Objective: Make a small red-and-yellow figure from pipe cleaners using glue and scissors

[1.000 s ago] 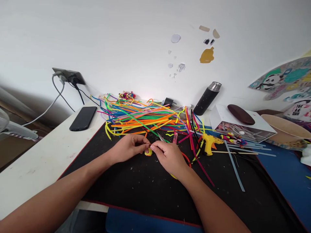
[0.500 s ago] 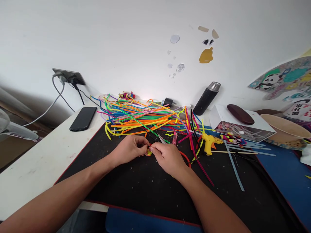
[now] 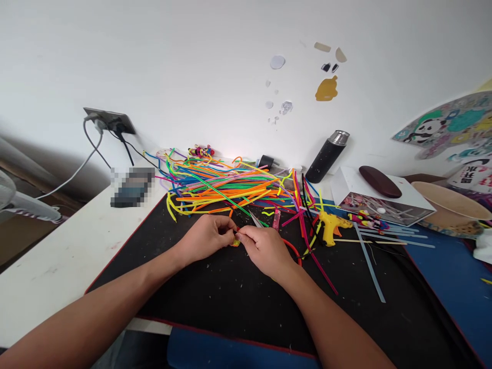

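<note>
Where the big black mat (image 3: 230, 302) lay on the white table (image 3: 57, 256), both of the person's bare arms stretched across it from the near edge. At the far side of the mat sat a wide heap of bright pipe cleaners (image 3: 223, 184), with their long sides mostly running left to right. A yellow glue gun (image 3: 330, 225) lay well off to the right.

The left hand (image 3: 205, 238) and the right hand (image 3: 265, 248) met in the middle of the mat, just in front of the heap. Both hands were curled nearly closed, with fingertips pointing at each other. Between those fingertips was a little yellow and orange lump (image 3: 236, 241), and both hands pinched it, one from each side. It sat right at the fingertips, low over the mat, and both hands were just as near to it. The lump was too small and too covered to tell which way its long side ran.

An orange pipe cleaner loop (image 3: 294, 248) curved out just beside the right hand, on its right. A thin silver tip (image 3: 255, 219) poked out just behind the fingers.
</note>
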### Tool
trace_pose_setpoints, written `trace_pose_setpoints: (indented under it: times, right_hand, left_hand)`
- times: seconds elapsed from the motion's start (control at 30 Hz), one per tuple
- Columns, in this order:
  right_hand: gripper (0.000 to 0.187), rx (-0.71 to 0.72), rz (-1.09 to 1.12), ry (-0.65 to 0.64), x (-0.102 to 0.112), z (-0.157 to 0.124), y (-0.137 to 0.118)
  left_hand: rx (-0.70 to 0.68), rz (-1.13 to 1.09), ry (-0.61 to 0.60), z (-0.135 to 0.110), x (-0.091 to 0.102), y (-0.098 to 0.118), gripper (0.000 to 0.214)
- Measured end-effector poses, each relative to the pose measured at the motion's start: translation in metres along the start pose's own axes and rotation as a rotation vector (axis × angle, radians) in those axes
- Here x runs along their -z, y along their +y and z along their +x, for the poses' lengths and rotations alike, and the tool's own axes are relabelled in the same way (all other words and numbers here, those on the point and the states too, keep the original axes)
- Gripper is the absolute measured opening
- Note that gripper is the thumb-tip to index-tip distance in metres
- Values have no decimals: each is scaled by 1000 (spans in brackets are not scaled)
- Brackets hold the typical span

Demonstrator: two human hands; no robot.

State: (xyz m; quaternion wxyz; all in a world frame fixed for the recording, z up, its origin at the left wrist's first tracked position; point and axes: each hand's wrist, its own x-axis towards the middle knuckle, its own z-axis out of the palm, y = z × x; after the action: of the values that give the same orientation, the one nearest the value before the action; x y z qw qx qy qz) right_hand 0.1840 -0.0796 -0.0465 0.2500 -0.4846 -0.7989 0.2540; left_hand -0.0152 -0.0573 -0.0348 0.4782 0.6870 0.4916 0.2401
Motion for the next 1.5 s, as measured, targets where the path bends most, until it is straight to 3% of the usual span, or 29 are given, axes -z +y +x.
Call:
trace_pose_setpoints:
  times: [0.27,0.5,0.8,1.5]
  right_hand:
    - [28,-8,25,9,1,0,-1]
    - [29,-10,43,7,1,0,-2]
    - [32,19,3,9,-1,0,0]
    - [29,57,21,2,0,-1,-3]
  left_hand:
    - [-77,180,91,-2,1,5,19]
    - [-39,14,44,-1,1,3,20]
    - [-159,267,82,-2,0,1,16]
    - [-131,171,76,3,2,-5,19]
